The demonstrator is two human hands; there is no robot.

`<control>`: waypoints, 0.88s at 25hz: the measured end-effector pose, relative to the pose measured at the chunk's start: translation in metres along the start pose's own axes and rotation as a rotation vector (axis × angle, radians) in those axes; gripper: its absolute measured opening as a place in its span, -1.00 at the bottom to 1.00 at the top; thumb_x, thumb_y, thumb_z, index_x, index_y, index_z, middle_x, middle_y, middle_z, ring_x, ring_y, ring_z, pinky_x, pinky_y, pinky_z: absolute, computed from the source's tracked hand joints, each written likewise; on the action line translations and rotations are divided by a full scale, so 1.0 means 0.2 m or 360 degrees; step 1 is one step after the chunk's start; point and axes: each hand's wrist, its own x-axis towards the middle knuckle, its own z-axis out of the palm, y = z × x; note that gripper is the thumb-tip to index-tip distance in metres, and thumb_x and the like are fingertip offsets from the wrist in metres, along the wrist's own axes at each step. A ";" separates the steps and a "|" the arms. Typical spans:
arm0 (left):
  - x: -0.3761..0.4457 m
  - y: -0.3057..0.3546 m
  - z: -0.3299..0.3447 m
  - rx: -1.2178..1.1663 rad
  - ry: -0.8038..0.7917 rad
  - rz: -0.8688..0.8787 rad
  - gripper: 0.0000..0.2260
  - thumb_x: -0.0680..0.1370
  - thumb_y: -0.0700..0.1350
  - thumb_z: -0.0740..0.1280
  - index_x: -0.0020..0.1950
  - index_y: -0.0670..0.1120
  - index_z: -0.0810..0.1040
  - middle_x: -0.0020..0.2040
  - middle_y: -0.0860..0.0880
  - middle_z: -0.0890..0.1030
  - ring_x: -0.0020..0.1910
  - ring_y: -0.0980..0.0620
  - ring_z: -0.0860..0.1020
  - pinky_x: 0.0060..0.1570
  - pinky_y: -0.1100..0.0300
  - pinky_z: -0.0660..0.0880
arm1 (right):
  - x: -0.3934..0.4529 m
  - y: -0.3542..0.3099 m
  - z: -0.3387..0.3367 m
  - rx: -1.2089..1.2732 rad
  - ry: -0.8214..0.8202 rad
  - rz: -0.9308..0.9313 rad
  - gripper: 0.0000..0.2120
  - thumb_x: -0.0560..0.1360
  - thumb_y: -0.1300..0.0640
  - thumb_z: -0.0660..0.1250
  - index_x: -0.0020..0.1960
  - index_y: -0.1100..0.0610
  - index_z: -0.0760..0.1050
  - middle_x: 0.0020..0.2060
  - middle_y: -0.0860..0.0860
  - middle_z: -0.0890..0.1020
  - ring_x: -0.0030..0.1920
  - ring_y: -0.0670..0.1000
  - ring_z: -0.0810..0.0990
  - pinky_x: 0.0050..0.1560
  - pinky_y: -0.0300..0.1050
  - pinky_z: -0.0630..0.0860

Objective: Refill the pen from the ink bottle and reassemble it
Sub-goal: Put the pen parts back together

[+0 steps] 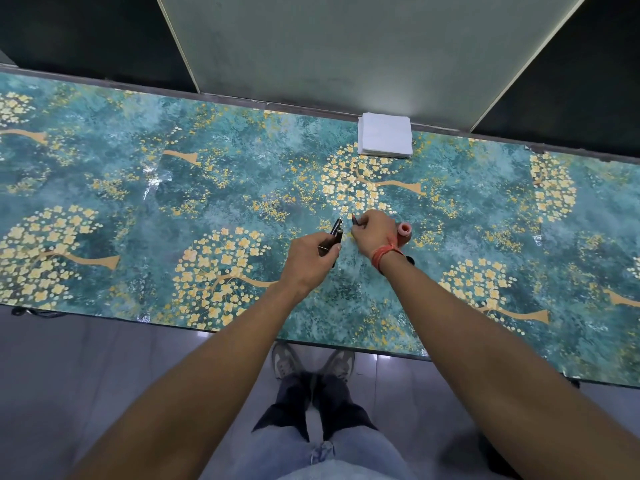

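Two hands are working over the table (104, 188), which is wearing a teal cover printed with gold flowering trees. The left hand (309, 260) is closing its fingers around a dark pen part (335, 233), whose upper end is sticking out past the thumb and pointing away from the person. The right hand (374, 230) is pinching a second, smaller dark pen piece (354, 220) between its fingertips; only the tip of that piece is showing, so which part of the pen it is cannot be told. The two pieces are sitting near each other but apart, tips angled toward one another. A red thread band (384, 255) is wrapping the right wrist. Just right of the right hand, a pink, open-mouthed cylinder (404, 231) is lying on the table, partly hidden by the wrist; whether it is the ink bottle cannot be told. Farther from the right hand, at the table's far edge, a stack of white napkins (386, 135) is resting. Below the near edge, the person's shoes (313, 363) are standing on a tiled floor.
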 end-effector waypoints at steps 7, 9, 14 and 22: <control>0.00 0.05 0.01 -0.0075 -0.0144 0.0046 -0.79 0.54 -0.19 0.38 0.16 -0.14 0.63 -0.04 -0.11 0.70 -0.15 -0.04 0.66 -0.02 0.03 0.62 | -0.20 0.00 -0.12 0.1193 0.0051 -0.0187 -0.88 0.51 0.30 0.36 0.04 0.25 0.61 -0.18 0.15 0.66 -0.15 0.10 0.67 -0.13 -0.02 0.67; 0.01 0.07 0.01 -0.0080 -0.0158 0.0080 -0.81 0.54 -0.20 0.37 0.14 -0.14 0.64 -0.08 -0.10 0.69 -0.18 -0.03 0.66 -0.05 0.04 0.62 | -0.21 0.00 -0.13 0.1202 0.0033 -0.0207 -0.91 0.51 0.31 0.36 0.00 0.25 0.61 -0.20 0.15 0.66 -0.17 0.09 0.67 -0.12 0.00 0.67; 0.00 0.08 0.01 -0.0045 -0.0148 0.0101 -0.81 0.56 -0.20 0.35 0.15 -0.14 0.64 -0.04 -0.11 0.70 -0.16 -0.03 0.65 -0.02 0.05 0.60 | -0.22 0.02 -0.15 0.1280 0.0007 -0.0189 -0.93 0.51 0.30 0.37 -0.03 0.23 0.61 -0.20 0.15 0.67 -0.19 0.11 0.70 -0.10 -0.03 0.67; 0.00 0.09 0.04 -0.0043 -0.0165 0.0120 -0.81 0.56 -0.18 0.35 0.15 -0.13 0.64 -0.05 -0.10 0.69 -0.21 0.03 0.62 -0.02 0.05 0.61 | -0.22 0.06 -0.18 0.1060 -0.0048 -0.0230 -0.89 0.47 0.26 0.44 -0.03 0.27 0.62 -0.17 0.19 0.68 -0.11 0.18 0.71 -0.08 0.04 0.68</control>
